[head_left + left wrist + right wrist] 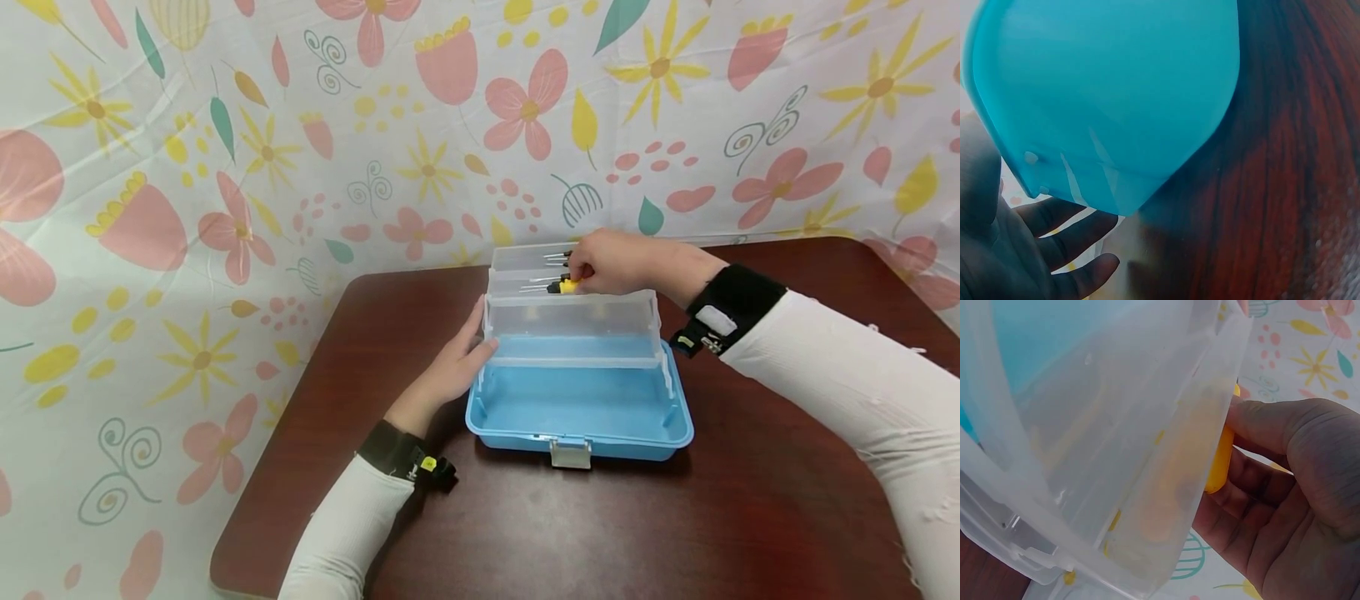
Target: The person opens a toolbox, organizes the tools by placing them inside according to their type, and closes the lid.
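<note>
A light-blue toolbox [570, 443] stands open on the table, its translucent trays [573, 321] unfolded toward the back. My left hand [452, 367] rests against the box's left side, its fingers fairly straight; the left wrist view shows those fingers [1072, 247] beside the blue end wall. Over the back trays, my right hand [611, 260] pinches a yellow-and-black screwdriver [567, 287] whose shaft points left. Its yellow handle [1219, 465] shows between thumb and fingers in the right wrist view, partly behind a tray wall. More screwdrivers [557, 258] with dark handles lie in the back trays, partly hidden by the right hand.
The dark reddish-brown table [555, 533] extends around the box on all sides. A floral-patterned cloth [465, 125] hangs behind the table and along its left. A pale latch [571, 454] hangs at the box's front edge.
</note>
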A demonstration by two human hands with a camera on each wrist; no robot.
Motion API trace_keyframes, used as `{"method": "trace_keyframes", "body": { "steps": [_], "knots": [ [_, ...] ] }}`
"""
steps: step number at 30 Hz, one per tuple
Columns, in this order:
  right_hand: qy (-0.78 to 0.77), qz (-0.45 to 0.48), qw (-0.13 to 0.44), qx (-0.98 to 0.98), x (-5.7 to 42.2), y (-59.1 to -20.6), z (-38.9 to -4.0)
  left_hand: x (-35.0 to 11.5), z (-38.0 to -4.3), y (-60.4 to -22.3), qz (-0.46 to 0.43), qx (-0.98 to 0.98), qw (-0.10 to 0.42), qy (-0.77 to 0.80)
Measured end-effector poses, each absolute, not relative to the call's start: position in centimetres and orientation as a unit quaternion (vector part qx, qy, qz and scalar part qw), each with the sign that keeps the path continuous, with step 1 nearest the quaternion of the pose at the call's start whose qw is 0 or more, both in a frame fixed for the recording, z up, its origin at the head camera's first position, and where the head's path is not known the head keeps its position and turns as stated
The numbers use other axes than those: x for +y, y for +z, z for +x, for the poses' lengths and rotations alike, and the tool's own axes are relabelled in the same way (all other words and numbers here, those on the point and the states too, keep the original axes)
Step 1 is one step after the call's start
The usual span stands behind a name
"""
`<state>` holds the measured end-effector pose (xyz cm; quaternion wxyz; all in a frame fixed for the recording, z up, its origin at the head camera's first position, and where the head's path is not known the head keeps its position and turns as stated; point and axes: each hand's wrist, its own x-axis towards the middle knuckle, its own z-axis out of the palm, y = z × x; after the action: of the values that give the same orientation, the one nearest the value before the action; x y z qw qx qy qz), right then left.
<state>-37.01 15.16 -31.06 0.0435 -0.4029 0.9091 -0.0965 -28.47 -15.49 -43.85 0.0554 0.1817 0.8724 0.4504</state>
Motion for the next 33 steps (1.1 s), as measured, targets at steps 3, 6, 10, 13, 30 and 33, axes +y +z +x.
{"method": "trace_keyframes", "body": {
  "steps": [3, 6, 10, 13, 30, 33],
  "knots": [
    [-0.092, -0.41, 0.035, 0.907, 15.19, -31.18, -36.97, -15.5, -28.48, -43.81, 0.183, 0.873, 0.056, 0.449],
    [-0.088, -0.408, 0.032, 0.908, 15.15, -31.25, -36.95, -15.52, -28.49, -43.77, 0.183, 0.873, 0.056, 0.448],
    [-0.087, -0.404, 0.031, 0.91, 15.07, -31.3, -36.91, -15.52, -28.47, -43.78, 0.182, 0.873, 0.057, 0.448],
    [-0.082, -0.398, 0.033, 0.913, 14.99, -31.3, -36.84, -15.54, -28.46, -43.83, 0.181, 0.874, 0.057, 0.448],
    [-0.076, -0.39, 0.036, 0.917, 15.15, -31.29, -36.41, -15.5, -28.44, -43.82, 0.181, 0.874, 0.056, 0.446],
    [-0.074, -0.384, 0.036, 0.92, 15.43, -31.21, -36.13, -15.51, -28.44, -43.85, 0.181, 0.875, 0.055, 0.446]
  ]
}}
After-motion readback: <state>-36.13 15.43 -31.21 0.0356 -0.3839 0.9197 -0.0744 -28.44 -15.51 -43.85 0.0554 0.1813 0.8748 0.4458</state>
